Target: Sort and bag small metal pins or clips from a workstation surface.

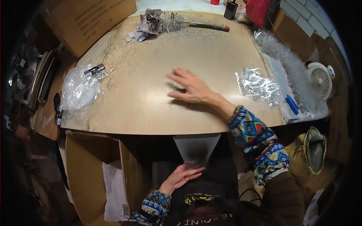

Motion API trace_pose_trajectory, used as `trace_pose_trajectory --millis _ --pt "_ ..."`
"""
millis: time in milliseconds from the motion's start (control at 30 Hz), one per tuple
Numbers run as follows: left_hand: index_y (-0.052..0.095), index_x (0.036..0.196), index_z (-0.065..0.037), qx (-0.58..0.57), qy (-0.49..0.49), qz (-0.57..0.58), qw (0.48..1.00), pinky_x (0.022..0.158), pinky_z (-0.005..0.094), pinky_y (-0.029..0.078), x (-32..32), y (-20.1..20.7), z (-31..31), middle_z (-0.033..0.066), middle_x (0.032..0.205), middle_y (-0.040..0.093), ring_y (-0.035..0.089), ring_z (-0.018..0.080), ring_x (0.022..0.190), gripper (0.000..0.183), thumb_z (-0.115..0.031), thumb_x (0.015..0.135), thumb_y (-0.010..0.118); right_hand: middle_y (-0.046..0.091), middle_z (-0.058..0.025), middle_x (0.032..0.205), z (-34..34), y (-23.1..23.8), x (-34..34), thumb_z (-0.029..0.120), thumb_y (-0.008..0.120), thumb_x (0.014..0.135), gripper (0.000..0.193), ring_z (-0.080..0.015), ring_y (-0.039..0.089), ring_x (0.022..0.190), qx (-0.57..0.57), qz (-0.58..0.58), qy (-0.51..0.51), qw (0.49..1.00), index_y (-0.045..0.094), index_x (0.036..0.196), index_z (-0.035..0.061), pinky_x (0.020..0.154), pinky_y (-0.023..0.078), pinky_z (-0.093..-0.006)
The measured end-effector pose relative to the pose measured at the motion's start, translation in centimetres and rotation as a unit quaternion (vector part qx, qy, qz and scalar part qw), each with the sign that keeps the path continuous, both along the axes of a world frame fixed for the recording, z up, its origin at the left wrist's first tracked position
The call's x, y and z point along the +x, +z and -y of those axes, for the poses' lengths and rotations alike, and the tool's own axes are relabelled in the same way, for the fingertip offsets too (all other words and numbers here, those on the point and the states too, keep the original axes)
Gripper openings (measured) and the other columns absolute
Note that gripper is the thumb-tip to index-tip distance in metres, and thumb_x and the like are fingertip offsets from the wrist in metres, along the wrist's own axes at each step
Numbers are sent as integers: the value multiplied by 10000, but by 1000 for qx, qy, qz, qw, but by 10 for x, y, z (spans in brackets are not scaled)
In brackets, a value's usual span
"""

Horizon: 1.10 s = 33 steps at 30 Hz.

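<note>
My right hand (pixel 190 87) is over the middle of the table (pixel 151 67), fingers spread and holding nothing. Small, thin silvery wire-like pieces (pixel 181 105) lie under and beside its fingers. Below the table's front edge, my left hand (pixel 183 176) is at the lower end of a grey, translucent tapered container (pixel 196 147), its fingers against the narrow end. The container's wide top meets the table edge. Its lower part looks dark and blurred, so its contents cannot be made out.
Clear plastic bags (pixel 81 88) lie at left, clear packets (pixel 258 84) at right by a blue pen-like object (pixel 291 104) and a white fan (pixel 319 81). Crumpled paper (pixel 151 22) and a brush-like tool (pixel 209 26) lie far back. An open cardboard box (pixel 86 165) stands lower left.
</note>
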<state>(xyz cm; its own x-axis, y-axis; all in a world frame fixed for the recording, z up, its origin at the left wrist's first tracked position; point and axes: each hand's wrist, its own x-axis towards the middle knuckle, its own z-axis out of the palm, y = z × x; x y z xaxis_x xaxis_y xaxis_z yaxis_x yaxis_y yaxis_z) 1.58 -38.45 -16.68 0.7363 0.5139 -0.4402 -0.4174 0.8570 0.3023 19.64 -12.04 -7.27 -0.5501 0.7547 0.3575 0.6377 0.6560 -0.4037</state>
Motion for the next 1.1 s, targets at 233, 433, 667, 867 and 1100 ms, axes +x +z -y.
trace_pose_trajectory --millis 233,433,667,867,1100 --pt "578 1079 160 -5 22 -105 994 948 314 515 1 -15 2 261 1145 598 614 286 1072 229 91 865 533 483 -188 1312 84 2 -52 215 504 924 327 -351 406 1273 32 -12 -19 999 559 1189 32 1068 317 -470" --pt "654 1009 79 53 -25 -141 988 894 285 525 -10 -31 -3 164 1048 665 653 215 981 178 81 850 575 459 -231 1324 166 29 -28 171 538 913 386 -359 418 1269 -25 52 -54 997 498 1241 -29 1045 358 -453" --pt "656 1039 46 31 -18 -105 994 875 260 532 -11 -25 -2 131 1044 665 650 180 966 197 57 848 608 608 -123 1041 172 53 15 -26 578 744 250 -304 567 950 -215 -129 38 967 635 981 32 815 462 -378" --pt "544 1167 21 1 11 -87 996 888 270 521 0 -9 0 94 1101 627 618 163 1026 321 78 854 586 536 -103 888 213 -13 7 97 617 713 201 -261 505 847 -65 115 92 987 610 899 19 713 397 -355" --pt "556 1125 17 43 32 -113 992 859 300 533 7 -14 5 87 1035 641 640 163 959 304 59 832 626 577 -123 816 230 -20 10 69 619 712 169 -282 545 824 -195 7 109 975 579 854 -16 691 443 -379"
